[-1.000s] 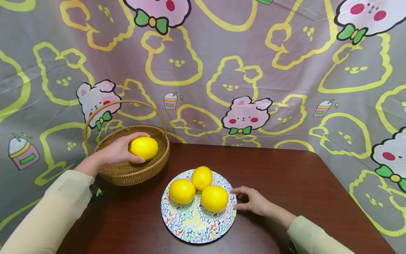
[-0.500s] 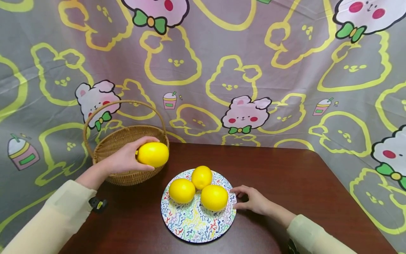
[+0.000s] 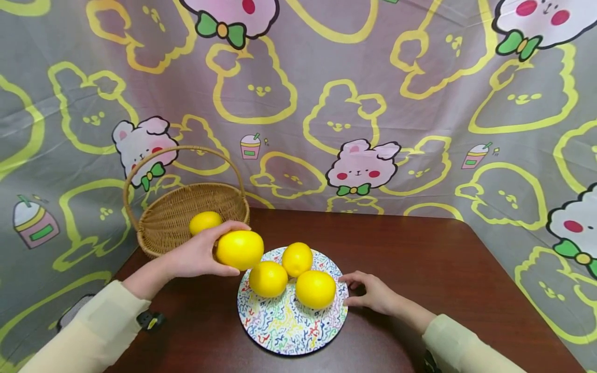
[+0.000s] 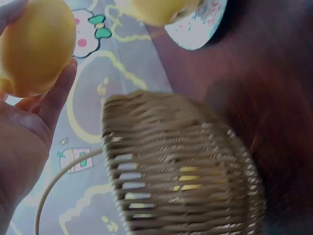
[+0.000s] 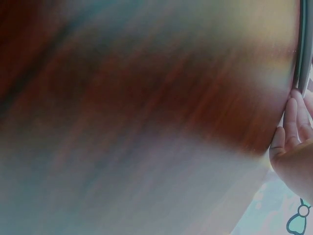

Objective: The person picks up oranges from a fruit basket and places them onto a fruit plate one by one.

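Observation:
My left hand (image 3: 200, 255) grips a yellow lemon (image 3: 240, 250) between thumb and fingers. In the head view this lemon overlaps the plate's left rim and sits close to the left lemon there. The round plate (image 3: 280, 331), white with multicoloured squiggles, bears three lemons: one at left (image 3: 268, 279), one at the back (image 3: 297, 259) and one at right (image 3: 315, 289). My right hand (image 3: 373, 295) rests at the plate's right edge, with thumb and fingertips touching the rim. The left wrist view shows the held lemon (image 4: 38, 46) against the palm.
A wicker basket (image 3: 160, 223) with a tall arched handle (image 3: 186, 148) stands at the back left; another lemon (image 3: 205, 221) lies inside. The dark brown table (image 3: 396, 248) meets a patterned cloth backdrop (image 3: 280, 103) behind and at both sides.
My left hand has carried the lemon out of the basket, rightward and nearer, to the plate's left rim. The lemon inside the basket has come into sight. My right hand stays put.

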